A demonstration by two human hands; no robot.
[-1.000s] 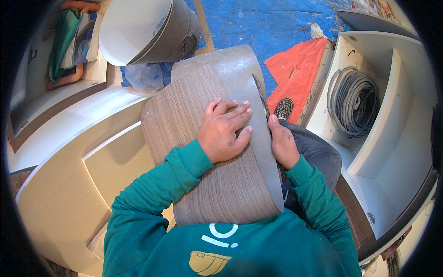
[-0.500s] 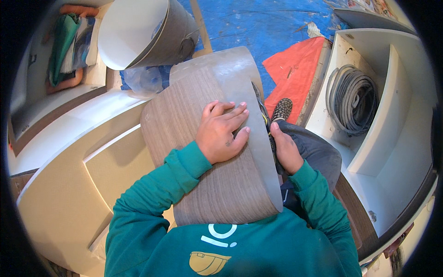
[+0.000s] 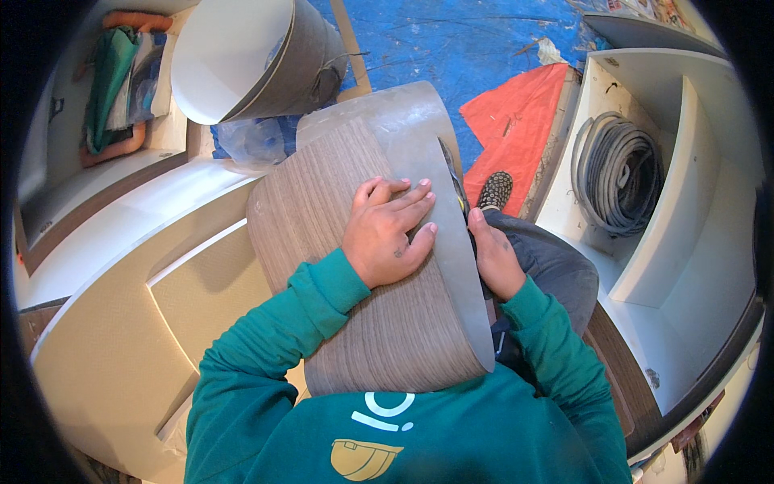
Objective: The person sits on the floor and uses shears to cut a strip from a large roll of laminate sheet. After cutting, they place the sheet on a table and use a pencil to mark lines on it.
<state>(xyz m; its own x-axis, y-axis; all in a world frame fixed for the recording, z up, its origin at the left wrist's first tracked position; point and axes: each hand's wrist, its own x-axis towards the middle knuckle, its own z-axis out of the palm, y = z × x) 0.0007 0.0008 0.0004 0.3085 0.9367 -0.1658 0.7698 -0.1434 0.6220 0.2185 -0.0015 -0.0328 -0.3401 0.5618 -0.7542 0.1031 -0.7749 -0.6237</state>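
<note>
A curved wood-grain laminate sheet (image 3: 383,343) lies over my lap, partly covering a grey sheet (image 3: 419,145). My left hand (image 3: 387,230) rests palm down on top, with fingers spread toward the sheets' right side. Beside that right edge is my right hand (image 3: 496,256), thumb up and the other fingers curled out of sight. A dark object with a bit of yellow (image 3: 460,194) shows narrowly along the edge near the right thumb; its kind is hidden. Whatever the right hand grips cannot be made out.
At right, a white curved cabinet (image 3: 685,185) holds a coil of grey cable (image 3: 621,173). A rolled sheet (image 3: 298,73) stands at the upper left. Curved beige panel (image 3: 105,347) lies left. Blue tarp (image 3: 451,40) and an orange-red sheet (image 3: 516,121) cover the floor ahead.
My right hand has shifted slightly up and left, closer along the sheet's edge, and less of the dark object shows. The left hand stays in place.
</note>
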